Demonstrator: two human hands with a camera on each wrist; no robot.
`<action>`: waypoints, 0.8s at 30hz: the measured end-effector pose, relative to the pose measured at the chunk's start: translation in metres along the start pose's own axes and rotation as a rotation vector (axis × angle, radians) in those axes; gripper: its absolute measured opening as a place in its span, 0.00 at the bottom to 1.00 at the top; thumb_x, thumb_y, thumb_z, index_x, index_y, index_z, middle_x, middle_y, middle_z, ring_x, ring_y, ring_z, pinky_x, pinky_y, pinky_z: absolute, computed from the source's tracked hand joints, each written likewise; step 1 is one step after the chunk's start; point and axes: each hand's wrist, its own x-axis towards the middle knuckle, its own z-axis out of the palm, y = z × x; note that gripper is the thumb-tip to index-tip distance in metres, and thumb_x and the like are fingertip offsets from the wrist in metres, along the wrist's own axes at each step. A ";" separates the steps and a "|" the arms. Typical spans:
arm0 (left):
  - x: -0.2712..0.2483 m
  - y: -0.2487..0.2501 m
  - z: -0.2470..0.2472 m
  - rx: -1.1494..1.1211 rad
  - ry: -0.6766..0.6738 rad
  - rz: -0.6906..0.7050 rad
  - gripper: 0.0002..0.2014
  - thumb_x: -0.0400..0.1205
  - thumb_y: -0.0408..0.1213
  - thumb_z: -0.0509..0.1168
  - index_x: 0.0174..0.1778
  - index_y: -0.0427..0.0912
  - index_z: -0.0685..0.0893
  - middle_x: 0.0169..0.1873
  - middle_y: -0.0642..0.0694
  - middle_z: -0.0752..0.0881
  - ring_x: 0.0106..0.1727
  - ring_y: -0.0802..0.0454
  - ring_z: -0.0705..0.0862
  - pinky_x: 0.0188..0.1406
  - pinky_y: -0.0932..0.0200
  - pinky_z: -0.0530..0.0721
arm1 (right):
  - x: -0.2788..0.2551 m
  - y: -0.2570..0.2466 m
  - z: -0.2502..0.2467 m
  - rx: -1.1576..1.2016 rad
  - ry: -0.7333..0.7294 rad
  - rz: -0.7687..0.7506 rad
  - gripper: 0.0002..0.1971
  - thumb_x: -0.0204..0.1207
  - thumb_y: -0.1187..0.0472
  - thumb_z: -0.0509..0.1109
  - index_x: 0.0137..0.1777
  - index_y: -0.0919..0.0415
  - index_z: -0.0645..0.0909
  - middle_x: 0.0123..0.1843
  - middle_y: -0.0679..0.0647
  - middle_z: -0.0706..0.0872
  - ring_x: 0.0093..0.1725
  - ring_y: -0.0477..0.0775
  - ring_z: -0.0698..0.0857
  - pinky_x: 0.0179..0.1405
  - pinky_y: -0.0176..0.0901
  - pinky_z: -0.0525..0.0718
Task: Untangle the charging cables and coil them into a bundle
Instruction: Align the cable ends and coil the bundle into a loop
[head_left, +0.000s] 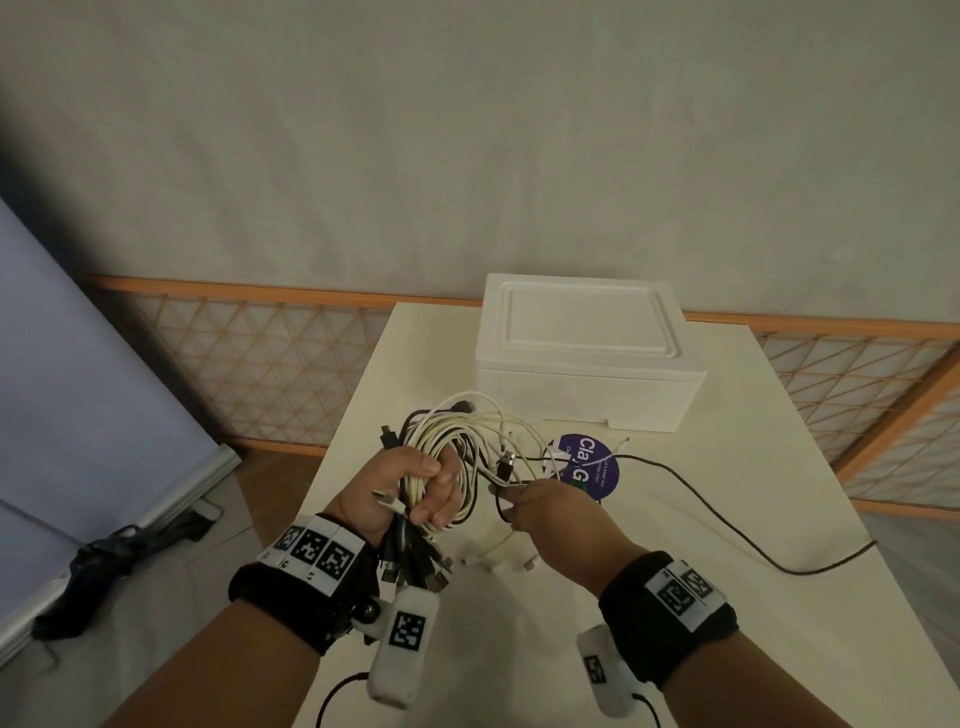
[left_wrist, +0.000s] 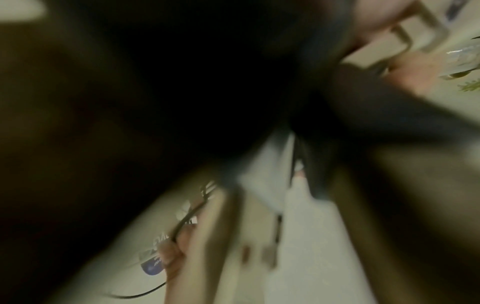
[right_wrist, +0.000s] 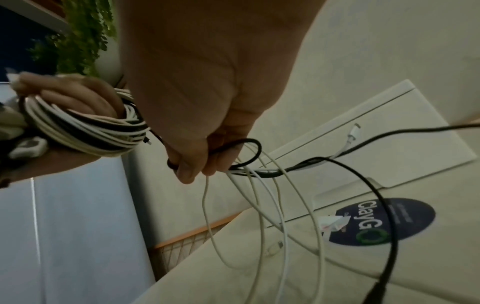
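Left hand (head_left: 410, 488) grips cable bundle (head_left: 441, 431); right hand (head_left: 550, 506) pinches black cable (head_left: 727, 525).

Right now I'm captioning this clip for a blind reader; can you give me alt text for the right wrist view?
The right hand pinches a black cable and thin white cables above a cream table. Beside it the left hand grips a coiled bundle of white and black cables; a white box and a round dark-blue sticker lie beyond.

I see a black band (head_left: 306, 587) on my left wrist and a black band (head_left: 670, 618) on my right wrist. Each has white tags with black square codes. A small white camera (head_left: 402, 644) hangs under each, with thin black wires.
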 end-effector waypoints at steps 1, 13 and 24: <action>0.003 0.001 0.003 0.016 0.004 -0.008 0.05 0.74 0.37 0.66 0.37 0.41 0.85 0.21 0.50 0.83 0.30 0.52 0.84 0.35 0.63 0.80 | 0.000 -0.004 -0.004 0.116 0.010 0.062 0.13 0.63 0.71 0.77 0.48 0.59 0.89 0.57 0.48 0.89 0.44 0.54 0.90 0.40 0.38 0.85; 0.007 -0.008 0.013 0.068 -0.110 -0.103 0.07 0.69 0.43 0.69 0.33 0.44 0.82 0.16 0.50 0.80 0.26 0.53 0.81 0.28 0.64 0.77 | 0.007 -0.005 -0.025 0.860 0.342 0.409 0.13 0.80 0.73 0.63 0.51 0.58 0.87 0.56 0.50 0.82 0.52 0.46 0.83 0.47 0.38 0.86; 0.006 -0.005 0.000 0.062 -0.038 -0.102 0.07 0.68 0.41 0.70 0.31 0.41 0.82 0.15 0.48 0.78 0.25 0.51 0.80 0.28 0.63 0.78 | -0.017 0.011 -0.048 0.197 -0.372 0.365 0.14 0.71 0.62 0.63 0.50 0.55 0.88 0.55 0.47 0.88 0.55 0.46 0.84 0.62 0.44 0.81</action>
